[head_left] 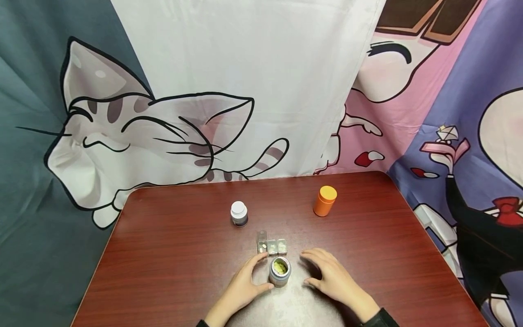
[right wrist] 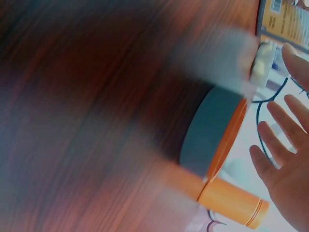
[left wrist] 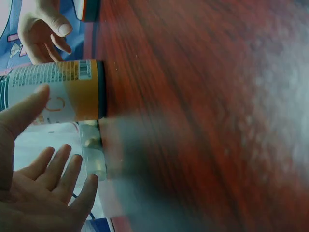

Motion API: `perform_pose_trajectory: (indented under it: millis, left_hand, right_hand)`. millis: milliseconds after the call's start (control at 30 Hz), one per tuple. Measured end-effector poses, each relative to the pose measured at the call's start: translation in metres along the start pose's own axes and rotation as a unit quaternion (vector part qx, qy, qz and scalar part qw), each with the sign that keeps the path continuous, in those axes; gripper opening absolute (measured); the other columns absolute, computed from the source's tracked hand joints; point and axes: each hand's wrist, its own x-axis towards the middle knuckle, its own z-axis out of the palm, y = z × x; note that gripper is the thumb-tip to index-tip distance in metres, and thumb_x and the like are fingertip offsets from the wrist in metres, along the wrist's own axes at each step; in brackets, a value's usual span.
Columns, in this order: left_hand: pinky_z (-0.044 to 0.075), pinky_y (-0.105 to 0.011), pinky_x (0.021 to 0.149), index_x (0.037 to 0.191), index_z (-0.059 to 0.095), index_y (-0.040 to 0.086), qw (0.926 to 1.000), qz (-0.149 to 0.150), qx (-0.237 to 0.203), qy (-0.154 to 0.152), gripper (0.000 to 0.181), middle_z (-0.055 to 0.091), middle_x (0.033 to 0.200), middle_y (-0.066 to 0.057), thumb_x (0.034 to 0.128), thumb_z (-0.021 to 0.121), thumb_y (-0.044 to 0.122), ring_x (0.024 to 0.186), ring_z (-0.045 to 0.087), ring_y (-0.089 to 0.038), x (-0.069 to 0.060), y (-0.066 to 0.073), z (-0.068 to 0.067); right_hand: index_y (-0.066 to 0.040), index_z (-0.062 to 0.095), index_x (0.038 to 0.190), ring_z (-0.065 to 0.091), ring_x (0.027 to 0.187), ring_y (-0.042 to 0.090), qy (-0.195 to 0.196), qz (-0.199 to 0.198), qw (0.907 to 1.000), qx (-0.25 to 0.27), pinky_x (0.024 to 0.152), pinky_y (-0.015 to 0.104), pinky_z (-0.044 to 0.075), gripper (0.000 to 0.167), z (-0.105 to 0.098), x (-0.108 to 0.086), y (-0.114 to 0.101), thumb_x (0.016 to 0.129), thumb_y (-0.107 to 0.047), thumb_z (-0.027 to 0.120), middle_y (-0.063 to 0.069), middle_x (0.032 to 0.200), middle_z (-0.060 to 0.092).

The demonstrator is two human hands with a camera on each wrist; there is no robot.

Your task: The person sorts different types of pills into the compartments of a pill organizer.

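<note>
An uncapped bottle [head_left: 279,272] stands upright with yellow-green contents at its mouth; its white-and-orange label shows in the left wrist view. My left hand [head_left: 244,284] is beside it on the left, fingers and thumb spread; whether the thumb touches the bottle, I cannot tell. To the right, apart from the bottle, my right hand [head_left: 333,279] holds nothing, its fingers loosely bent. Just beyond the bottle lies a small clear pill box [head_left: 272,246], its left lid raised and pale pieces inside. Near the right hand is a dark round cap with an orange edge [right wrist: 212,133].
A white-capped bottle [head_left: 239,213] stands farther back on the left of the brown table [head_left: 171,254]. An orange bottle [head_left: 324,201] stands at the back right. Behind the table hangs a printed cloth [head_left: 261,68].
</note>
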Motion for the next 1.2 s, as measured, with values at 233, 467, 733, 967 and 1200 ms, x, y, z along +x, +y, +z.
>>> perform_pose_trajectory:
  millis: [233, 467, 733, 967, 1200]
  left_hand:
    - [0.038, -0.057, 0.105, 0.144, 0.049, 0.015, 0.9997, 0.011, -0.020, -0.006, 0.079, 0.053, 0.142, -0.008, 0.0769, 0.085, 0.035, 0.132, 0.047, -0.030, 0.001, 0.004, 0.008]
    - [0.039, -0.056, 0.104, 0.142, 0.050, 0.016, 0.9996, 0.018, -0.024, 0.000, 0.078, 0.055, 0.140, -0.005, 0.0759, 0.086, 0.034, 0.131, 0.048, -0.028, 0.005, 0.010, 0.012]
    - [0.039, -0.056, 0.104, 0.142, 0.051, 0.018, 0.9994, 0.015, -0.029, -0.009, 0.077, 0.057, 0.137, -0.006, 0.0745, 0.088, 0.027, 0.128, 0.050, -0.027, 0.007, 0.011, 0.017]
    - [0.044, -0.052, 0.098, 0.141, 0.051, 0.018, 0.9991, 0.016, -0.035, -0.014, 0.074, 0.058, 0.133, -0.006, 0.0764, 0.087, 0.028, 0.120, 0.055, -0.028, 0.008, 0.014, 0.017]
    - [0.047, -0.047, 0.093, 0.139, 0.053, 0.013, 0.9987, 0.017, -0.044, -0.020, 0.072, 0.061, 0.130, -0.007, 0.0778, 0.086, 0.029, 0.113, 0.059, -0.029, 0.009, 0.014, 0.019]
  right_hand:
    - [-0.008, 0.064, 0.125, 0.056, 0.118, 0.027, 0.008, 0.007, 0.9999, -0.007, 0.095, 0.051, 0.046, 0.068, -0.008, -0.011, 0.017, 0.066, -0.026, 0.092, 0.003, 0.125, 0.063]
    - [-0.009, 0.065, 0.126, 0.057, 0.119, 0.025, -0.005, 0.021, 0.9997, -0.009, 0.095, 0.049, 0.045, 0.070, -0.015, -0.024, 0.032, 0.065, -0.029, 0.092, 0.003, 0.127, 0.063]
    - [-0.011, 0.065, 0.127, 0.058, 0.115, 0.022, -0.009, 0.016, 0.9998, -0.008, 0.092, 0.047, 0.048, 0.075, -0.019, -0.038, 0.041, 0.063, -0.037, 0.092, 0.000, 0.127, 0.062]
    - [-0.011, 0.064, 0.128, 0.058, 0.114, 0.020, -0.019, 0.004, 0.9998, -0.006, 0.090, 0.047, 0.048, 0.078, -0.019, -0.042, 0.043, 0.062, -0.043, 0.091, -0.001, 0.127, 0.062]
    - [-0.012, 0.066, 0.125, 0.059, 0.113, 0.023, -0.046, 0.001, 0.9989, -0.004, 0.089, 0.049, 0.049, 0.077, -0.022, -0.042, 0.040, 0.060, -0.047, 0.088, 0.001, 0.126, 0.061]
